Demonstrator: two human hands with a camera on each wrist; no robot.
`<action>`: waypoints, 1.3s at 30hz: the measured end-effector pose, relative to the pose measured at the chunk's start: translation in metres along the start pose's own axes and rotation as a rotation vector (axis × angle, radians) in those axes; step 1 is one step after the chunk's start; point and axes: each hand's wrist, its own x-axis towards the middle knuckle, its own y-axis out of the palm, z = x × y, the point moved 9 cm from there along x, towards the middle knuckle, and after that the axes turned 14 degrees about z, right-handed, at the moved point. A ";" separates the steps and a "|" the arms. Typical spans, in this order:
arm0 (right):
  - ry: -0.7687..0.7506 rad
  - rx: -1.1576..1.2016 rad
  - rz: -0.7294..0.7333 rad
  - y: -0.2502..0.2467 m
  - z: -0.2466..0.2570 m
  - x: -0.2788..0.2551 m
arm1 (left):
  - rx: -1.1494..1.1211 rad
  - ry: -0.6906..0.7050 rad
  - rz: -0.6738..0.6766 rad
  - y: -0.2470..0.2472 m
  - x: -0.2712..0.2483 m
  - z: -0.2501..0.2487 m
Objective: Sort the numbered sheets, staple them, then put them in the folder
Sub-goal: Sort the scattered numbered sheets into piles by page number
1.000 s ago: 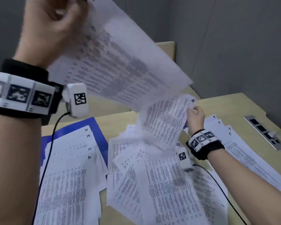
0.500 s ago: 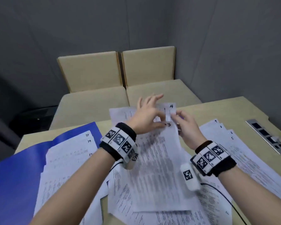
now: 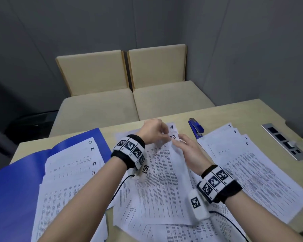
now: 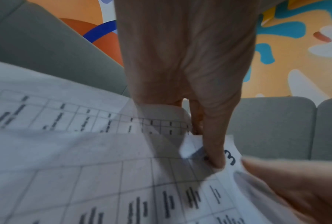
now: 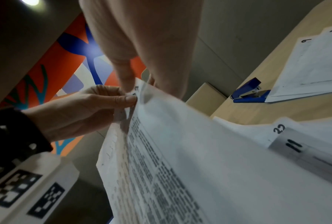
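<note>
- Your left hand (image 3: 153,131) pinched the printed white paper sheet marked 23 (image 3: 166,172) at its numbered corner, probably to peel it free.
- Your right hand (image 3: 187,151) pinched that corner's outer edge, steadying it.

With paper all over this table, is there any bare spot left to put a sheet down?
Bare wood shows on the table along its far edge, behind the stapler, and in a strip between the right pile of sheets and the metal socket panel. The middle, where both hands work, and the blue folder side are crowded with paper.
</note>
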 end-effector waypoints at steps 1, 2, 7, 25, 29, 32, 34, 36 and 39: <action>-0.013 0.001 -0.054 -0.003 -0.003 0.000 | -0.029 -0.002 -0.002 0.003 0.003 0.002; -0.019 -0.017 -0.100 -0.007 -0.005 -0.001 | -0.053 -0.001 -0.003 0.006 0.006 0.005; 0.101 -0.189 -0.245 -0.031 -0.026 0.000 | -0.211 -0.039 -0.067 0.032 0.027 0.038; 0.476 -0.392 -0.411 -0.128 -0.141 0.001 | 0.207 -0.343 0.056 0.096 0.129 0.122; 0.472 -0.396 -0.377 -0.131 -0.141 0.001 | 0.356 -0.092 -0.135 0.078 0.120 0.100; 0.485 -0.317 -0.359 -0.131 -0.143 0.001 | 0.496 0.046 -0.249 0.064 0.095 0.075; 0.464 -0.273 -0.365 -0.132 -0.143 0.002 | 0.523 0.072 -0.274 0.052 0.079 0.069; 0.469 -0.264 -0.375 -0.135 -0.147 0.003 | 0.527 0.078 -0.291 0.040 0.067 0.072; 0.470 -0.290 -0.364 -0.136 -0.152 0.005 | 0.439 0.107 -0.388 0.011 0.048 0.067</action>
